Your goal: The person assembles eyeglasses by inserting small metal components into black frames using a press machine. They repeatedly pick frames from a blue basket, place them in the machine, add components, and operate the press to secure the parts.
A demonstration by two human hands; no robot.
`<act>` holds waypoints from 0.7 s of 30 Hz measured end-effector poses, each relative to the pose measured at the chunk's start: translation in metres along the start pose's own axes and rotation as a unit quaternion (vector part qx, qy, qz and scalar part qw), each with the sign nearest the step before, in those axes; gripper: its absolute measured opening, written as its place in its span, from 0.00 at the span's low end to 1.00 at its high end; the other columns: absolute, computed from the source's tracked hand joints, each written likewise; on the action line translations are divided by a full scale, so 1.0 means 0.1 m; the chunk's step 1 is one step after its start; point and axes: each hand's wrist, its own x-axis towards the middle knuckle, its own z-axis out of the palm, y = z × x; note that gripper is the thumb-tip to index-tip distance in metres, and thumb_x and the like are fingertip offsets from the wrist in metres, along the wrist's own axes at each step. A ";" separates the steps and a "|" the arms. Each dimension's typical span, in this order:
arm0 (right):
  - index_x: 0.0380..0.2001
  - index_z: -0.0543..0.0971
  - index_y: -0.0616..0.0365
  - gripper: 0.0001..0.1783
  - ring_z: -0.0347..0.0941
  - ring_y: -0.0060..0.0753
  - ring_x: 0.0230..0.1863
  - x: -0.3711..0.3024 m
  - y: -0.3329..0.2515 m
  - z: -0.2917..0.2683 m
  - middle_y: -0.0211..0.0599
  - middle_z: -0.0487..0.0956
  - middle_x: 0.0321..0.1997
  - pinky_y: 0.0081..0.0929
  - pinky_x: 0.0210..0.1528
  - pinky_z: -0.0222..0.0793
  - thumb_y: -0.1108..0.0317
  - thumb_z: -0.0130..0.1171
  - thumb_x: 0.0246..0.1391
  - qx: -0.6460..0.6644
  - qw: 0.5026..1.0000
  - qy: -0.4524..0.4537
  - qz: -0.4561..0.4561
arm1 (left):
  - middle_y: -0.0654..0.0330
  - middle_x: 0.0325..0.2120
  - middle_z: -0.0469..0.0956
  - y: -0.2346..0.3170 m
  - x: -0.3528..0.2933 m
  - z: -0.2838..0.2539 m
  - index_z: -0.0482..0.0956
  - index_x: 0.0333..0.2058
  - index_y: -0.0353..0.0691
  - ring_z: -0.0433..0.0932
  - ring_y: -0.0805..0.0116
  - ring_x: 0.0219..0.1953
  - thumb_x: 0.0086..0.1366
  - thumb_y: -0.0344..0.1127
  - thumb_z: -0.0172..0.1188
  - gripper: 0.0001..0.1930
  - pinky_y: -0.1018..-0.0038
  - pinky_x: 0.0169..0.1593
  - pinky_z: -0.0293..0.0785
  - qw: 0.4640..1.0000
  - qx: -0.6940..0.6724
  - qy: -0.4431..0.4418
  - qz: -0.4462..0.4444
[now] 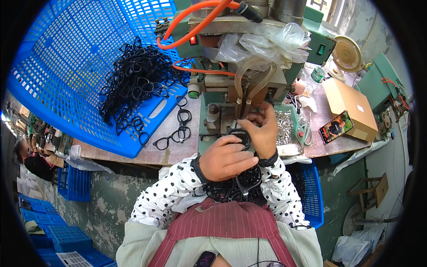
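My left hand (228,159) is closed around a black eyeglass frame (242,137), one rim showing above the fingers. Below that hand hangs another black rim (250,178); whether it belongs to the same frame I cannot tell. My right hand (262,131) is bent in a pinch at the front of the green bench machine (213,116), just under its two clear tubes (254,84). What its fingertips hold, if anything, is too small to make out. Right beside it stands a green tray of small shiny metal parts (284,127). Several black frames (224,192) lie in my lap.
A blue basket (53,113) with a heap of black frames (138,73) tilts on the left. Loose frames (181,133) lie beside it. On the right are scissors (304,134), a phone (336,127) against a cardboard box (351,111), and a fan (347,54). An orange hose (178,22) loops above.
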 end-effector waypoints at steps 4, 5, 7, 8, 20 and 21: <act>0.43 0.76 0.54 0.21 0.78 0.32 0.31 0.23 0.30 -0.43 0.33 0.81 0.28 0.29 0.35 0.71 0.76 0.65 0.41 -0.229 0.965 0.106 -0.071 | 0.57 0.44 0.78 -0.16 0.01 0.07 0.75 0.50 0.39 0.76 0.57 0.42 0.48 0.27 0.65 0.27 0.58 0.51 0.71 0.997 -0.059 -0.045 -0.004; 0.42 0.77 0.52 0.19 0.76 0.39 0.33 0.32 0.57 -0.68 0.33 0.81 0.28 0.38 0.35 0.70 0.70 0.67 0.42 -0.382 0.898 0.153 -0.159 | 0.57 0.44 0.78 -0.18 -0.01 0.08 0.75 0.50 0.39 0.76 0.56 0.42 0.47 0.27 0.65 0.27 0.59 0.51 0.72 0.997 -0.065 -0.051 -0.004; 0.40 0.78 0.49 0.16 0.75 0.43 0.34 0.35 0.94 -1.07 0.33 0.82 0.31 0.40 0.37 0.69 0.63 0.67 0.45 -0.490 0.852 0.185 -0.025 | 0.57 0.45 0.77 -0.22 -0.05 0.12 0.75 0.51 0.38 0.75 0.56 0.43 0.47 0.27 0.66 0.28 0.59 0.50 0.72 0.995 -0.084 -0.062 0.003; 0.38 0.79 0.48 0.16 0.75 0.44 0.34 0.35 1.16 -1.29 0.32 0.82 0.32 0.41 0.37 0.69 0.61 0.68 0.44 -0.449 0.879 0.156 0.024 | 0.58 0.45 0.77 -0.23 -0.05 0.12 0.75 0.50 0.38 0.75 0.55 0.43 0.46 0.28 0.66 0.28 0.59 0.50 0.72 0.995 -0.083 -0.061 0.006; 0.25 0.82 0.45 0.05 0.70 0.38 0.45 0.22 1.11 -1.14 0.24 0.80 0.36 0.41 0.46 0.61 0.61 0.68 0.44 -0.519 0.824 0.161 -0.162 | 0.59 0.45 0.77 -0.15 -0.06 0.09 0.76 0.49 0.43 0.74 0.56 0.43 0.49 0.32 0.64 0.25 0.54 0.53 0.68 0.997 0.030 -0.075 0.019; 0.25 0.82 0.45 0.05 0.71 0.36 0.42 0.21 1.07 -1.14 0.24 0.80 0.33 0.38 0.45 0.62 0.61 0.68 0.45 -0.506 0.830 0.168 -0.165 | 0.58 0.49 0.75 -0.12 -0.03 0.08 0.76 0.48 0.45 0.75 0.58 0.44 0.51 0.33 0.63 0.23 0.53 0.53 0.66 0.998 0.043 -0.042 0.015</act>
